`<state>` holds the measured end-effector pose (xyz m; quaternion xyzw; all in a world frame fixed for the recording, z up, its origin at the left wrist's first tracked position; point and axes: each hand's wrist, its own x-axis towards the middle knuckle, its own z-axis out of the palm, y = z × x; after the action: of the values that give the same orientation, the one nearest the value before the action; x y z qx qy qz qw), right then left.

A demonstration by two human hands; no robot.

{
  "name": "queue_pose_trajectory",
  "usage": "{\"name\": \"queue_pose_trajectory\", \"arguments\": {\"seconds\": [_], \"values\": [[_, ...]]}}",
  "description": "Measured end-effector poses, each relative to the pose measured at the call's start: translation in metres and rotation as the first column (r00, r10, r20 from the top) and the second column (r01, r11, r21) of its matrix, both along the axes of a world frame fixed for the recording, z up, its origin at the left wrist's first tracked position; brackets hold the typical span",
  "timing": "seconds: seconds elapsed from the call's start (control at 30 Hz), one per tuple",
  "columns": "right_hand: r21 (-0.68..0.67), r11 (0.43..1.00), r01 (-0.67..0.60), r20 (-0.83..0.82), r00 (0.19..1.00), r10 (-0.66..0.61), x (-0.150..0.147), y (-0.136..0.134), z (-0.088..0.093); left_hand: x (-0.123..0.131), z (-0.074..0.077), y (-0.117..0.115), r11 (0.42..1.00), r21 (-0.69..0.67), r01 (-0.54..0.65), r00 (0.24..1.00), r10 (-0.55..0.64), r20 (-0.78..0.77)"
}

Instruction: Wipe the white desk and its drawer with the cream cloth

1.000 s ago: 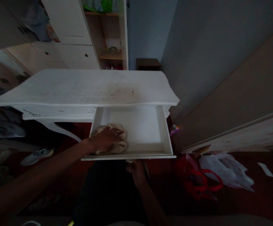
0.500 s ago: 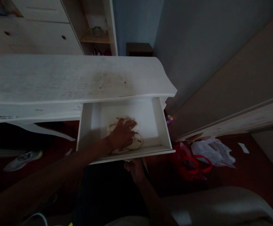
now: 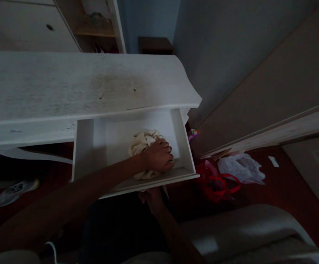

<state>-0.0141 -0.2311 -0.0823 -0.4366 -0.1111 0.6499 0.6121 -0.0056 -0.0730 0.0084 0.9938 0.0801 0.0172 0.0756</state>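
My left hand [image 3: 159, 156] reaches over the front of an open white drawer [image 3: 185, 141], its fingers curled over a crumpled cream cloth [image 3: 141, 142]. The cloth lies bunched on the drawer's bottom, partly covered by the hand. A ring shows on one finger. Just below the drawer's front edge is my right hand [image 3: 154, 200], its fingers bent and closed. What it holds against the drawer front is hidden from above.
The drawer belongs to a white table [image 3: 79, 86] with a stained top. On the red floor at right lie a red bag [image 3: 217, 187] and a white plastic bag [image 3: 241, 168]. A shoe [image 3: 13, 192] lies at left. A pale padded seat or bed edge [image 3: 247, 227] is at lower right.
My left hand has moved right over the cloth, and its fingers now curl down at the cloth's right side. The right hand stays under the drawer front. The view has shifted slightly.
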Motion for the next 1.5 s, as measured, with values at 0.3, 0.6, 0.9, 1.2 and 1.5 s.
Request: {"name": "queue_pose_trajectory", "arguments": {"seconds": [0.3, 0.6, 0.9, 1.2, 1.5], "values": [[0.019, 0.999, -0.049, 0.035, 0.998, 0.048, 0.001, -0.001, -0.002, 0.004, -0.002, -0.001, 0.995, 0.056, 0.089, 0.995, -0.086, -0.046], [0.003, 0.999, -0.034, 0.011, 0.999, 0.034, -0.001, 0.001, -0.001, 0.029, -0.007, -0.007, 0.990, -0.125, 0.067, 0.997, -0.073, -0.040], [0.058, 0.998, -0.036, 0.035, 0.999, 0.034, 0.002, 0.001, 0.006, 0.046, -0.019, -0.016, 0.973, -0.170, 0.155, 0.983, -0.169, -0.072], [0.032, 0.996, -0.085, 0.128, 0.988, 0.081, 0.002, -0.002, -0.005, 0.033, -0.014, -0.003, 0.957, -0.119, 0.265, 0.951, -0.279, -0.130], [0.001, 0.996, -0.085, 0.077, 0.993, 0.084, 0.002, -0.001, -0.001, 0.023, -0.015, -0.008, 0.952, 0.061, 0.300, 0.952, -0.295, -0.079]]}}
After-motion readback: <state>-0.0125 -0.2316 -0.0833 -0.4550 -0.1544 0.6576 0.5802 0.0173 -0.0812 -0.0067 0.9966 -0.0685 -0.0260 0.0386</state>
